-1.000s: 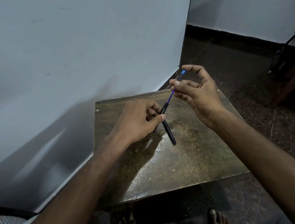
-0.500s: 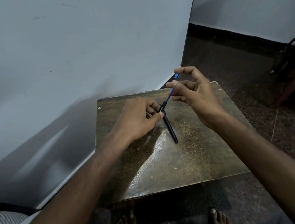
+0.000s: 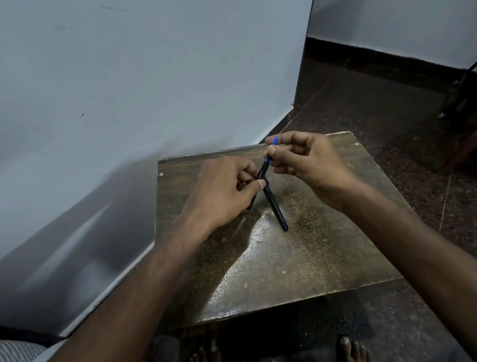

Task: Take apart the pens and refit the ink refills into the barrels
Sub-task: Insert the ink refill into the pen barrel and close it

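From my remote seat I judge the black barrel (image 3: 273, 203) to be light, stiff and rather slick, so it wants a firm pinch close to its open top, which is where my left hand (image 3: 220, 192) has it, fingers (image 3: 261, 183) closed around the upper part while the lower end hangs just above the table (image 3: 301, 263). The blue refill (image 3: 270, 154) looks thin and bendy; I would expect it to buckle if pushed off-line, so the hold belongs near its exposed upper end and the push straight down the barrel's axis. My right hand (image 3: 304, 163) does that, thumb and forefinger pinched on the blue tip, other fingers loosely curled. Most of the refill appears to sit inside the barrel, only a short blue length showing between the hands. By count: one barrel, one refill, two hands. A dark sliver under the left hand may be another pen part or only shadow; I cannot tell. I see nothing lying loose on the table.
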Tool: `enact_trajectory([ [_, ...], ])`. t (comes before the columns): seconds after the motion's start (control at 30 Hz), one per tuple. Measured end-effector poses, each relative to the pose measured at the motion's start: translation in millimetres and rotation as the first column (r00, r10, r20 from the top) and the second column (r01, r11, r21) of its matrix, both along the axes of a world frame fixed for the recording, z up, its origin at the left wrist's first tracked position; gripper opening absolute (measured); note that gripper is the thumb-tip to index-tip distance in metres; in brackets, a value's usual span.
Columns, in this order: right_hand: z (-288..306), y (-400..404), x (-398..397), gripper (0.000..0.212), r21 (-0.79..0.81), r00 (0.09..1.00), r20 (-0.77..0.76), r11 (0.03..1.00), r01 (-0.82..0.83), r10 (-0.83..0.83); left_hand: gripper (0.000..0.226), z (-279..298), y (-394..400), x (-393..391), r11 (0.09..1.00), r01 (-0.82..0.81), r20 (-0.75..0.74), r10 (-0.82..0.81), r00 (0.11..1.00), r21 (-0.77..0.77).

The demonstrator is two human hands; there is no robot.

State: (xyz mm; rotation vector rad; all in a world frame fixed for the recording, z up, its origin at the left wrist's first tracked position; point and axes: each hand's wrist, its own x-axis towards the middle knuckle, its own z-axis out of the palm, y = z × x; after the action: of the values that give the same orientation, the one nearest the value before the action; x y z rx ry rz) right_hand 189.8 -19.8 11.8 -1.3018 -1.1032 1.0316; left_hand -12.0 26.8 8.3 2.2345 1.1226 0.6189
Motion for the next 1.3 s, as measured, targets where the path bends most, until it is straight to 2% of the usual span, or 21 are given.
enact_trajectory([
  [0.07, -1, 0, 0, 0.009, -0.012, 1.000, 0.000, 1.000, 0.001, -0.001, 0.010, -1, -1, 1, 1.000, -0.010, 0.009, 0.010, 1.000, 0.009],
  [0.3, 4, -4, -4, 0.032, -0.056, 0.998, -0.047, 0.998, 0.035, -0.037, 0.009, 4, -7, 5, 1.000, 0.001, 0.028, -0.001, 1.000, -0.015],
  [0.37, 5, -5, -4, 0.029, -0.057, 0.999, -0.023, 0.998, 0.039, -0.040, 0.004, 5, -6, 4, 1.000, 0.000, 0.033, 0.001, 0.999, -0.031],
  [0.47, 1, -6, -9, 0.022, -0.092, 0.990, 0.003, 0.986, 0.138, -0.139, 0.005, 4, -8, 4, 0.996, 0.023, 0.037, -0.020, 0.999, -0.082],
  [0.53, -1, -5, -11, 0.031, -0.118, 0.979, -0.029, 0.973, 0.197, -0.201, 0.006, 2, -10, 6, 0.992, 0.046, 0.044, -0.041, 0.998, -0.115],
  [0.67, 3, -7, -10, 0.034, -0.148, 0.986, -0.082, 0.980, 0.133, -0.147, 0.009, 2, -9, 6, 0.993, 0.030, 0.018, -0.028, 0.999, -0.114],
  [0.73, 4, -9, -9, 0.025, -0.115, 0.990, -0.078, 0.987, 0.111, -0.121, 0.007, 4, -7, 4, 0.992, 0.024, 0.021, -0.022, 1.000, -0.125],
  [0.8, 3, -10, -9, 0.016, -0.073, 0.984, -0.031, 0.982, 0.175, -0.177, 0.007, 5, -8, 3, 0.988, 0.043, 0.032, -0.039, 0.999, -0.149],
  [0.87, 2, -10, -10, 0.023, -0.071, 0.970, -0.006, 0.968, 0.242, -0.243, 0.009, 6, -10, 3, 0.984, 0.065, 0.040, -0.059, 0.997, -0.165],
  [0.93, 1, -8, -9, 0.022, -0.105, 0.975, -0.028, 0.971, 0.217, -0.221, 0.008, 6, -12, 5, 0.984, 0.066, 0.042, -0.060, 0.997, -0.165],
  [1.03, 7, -11, -9, 0.030, -0.139, 0.993, -0.091, 0.988, 0.065, -0.078, 0.005, 6, -11, 4, 0.986, 0.045, 0.040, -0.038, 0.998, -0.163],
  [1.13, 7, -15, -13, 0.017, -0.080, 0.994, 0.039, 0.992, 0.102, -0.099, 0.009, 7, -11, 3, 0.985, 0.050, 0.018, -0.048, 0.999, -0.165],
  [1.23, 3, -14, -15, 0.034, -0.100, 0.974, 0.061, 0.969, 0.225, -0.219, 0.010, 5, -13, 4, 0.981, 0.075, 0.013, -0.074, 0.997, -0.179],
  [1.3, 6, -13, -14, 0.035, -0.159, 0.984, 0.010, 0.971, 0.179, -0.179, 0.007, 5, -14, 5, 0.983, 0.068, 0.027, -0.064, 0.998, -0.172],
])
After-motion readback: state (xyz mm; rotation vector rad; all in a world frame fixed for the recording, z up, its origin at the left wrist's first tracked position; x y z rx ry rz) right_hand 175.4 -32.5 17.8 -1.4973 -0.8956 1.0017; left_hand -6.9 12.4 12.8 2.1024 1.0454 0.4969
